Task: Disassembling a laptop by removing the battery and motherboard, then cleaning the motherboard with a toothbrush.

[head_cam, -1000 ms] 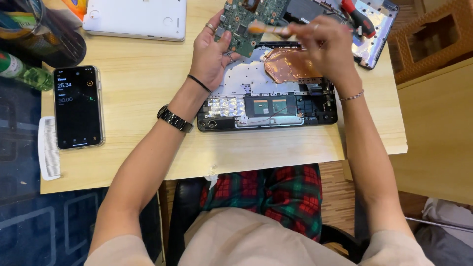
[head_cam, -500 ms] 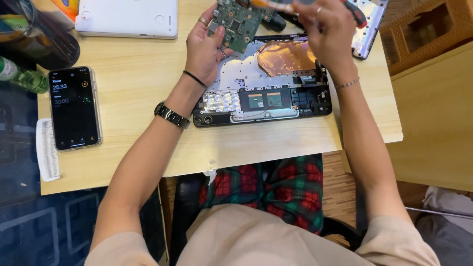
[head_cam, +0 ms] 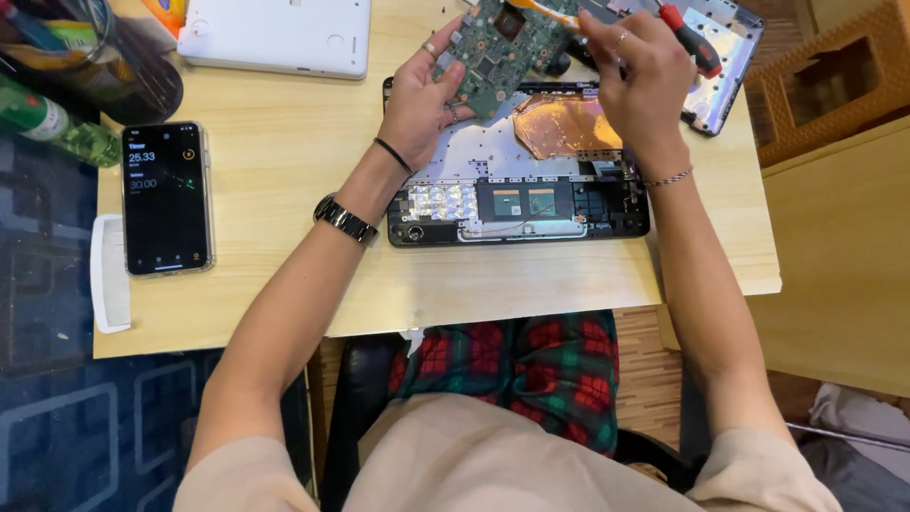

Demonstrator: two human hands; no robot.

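From the head view, the left hand (head_cam: 422, 104) gripped a green rectangular circuit board (head_cam: 502, 47) by its lower edge, lifted clear above the opened black laptop base (head_cam: 517, 204) on the pale wooden counter (head_cam: 284, 190). The board was tilted, its long axis running from lower left toward upper right, its component face turned to the person. The right hand (head_cam: 640, 81) was closed around a slim orange-handled tool (head_cam: 545, 11), which lay nearly level and pointed left, its tip at the board's top edge. A copper-coloured foil sheet (head_cam: 564, 123) lay inside the base beneath. A black phone (head_cam: 166, 199) lay well to the left, a red-handled screwdriver (head_cam: 687, 38) just beyond the right hand.
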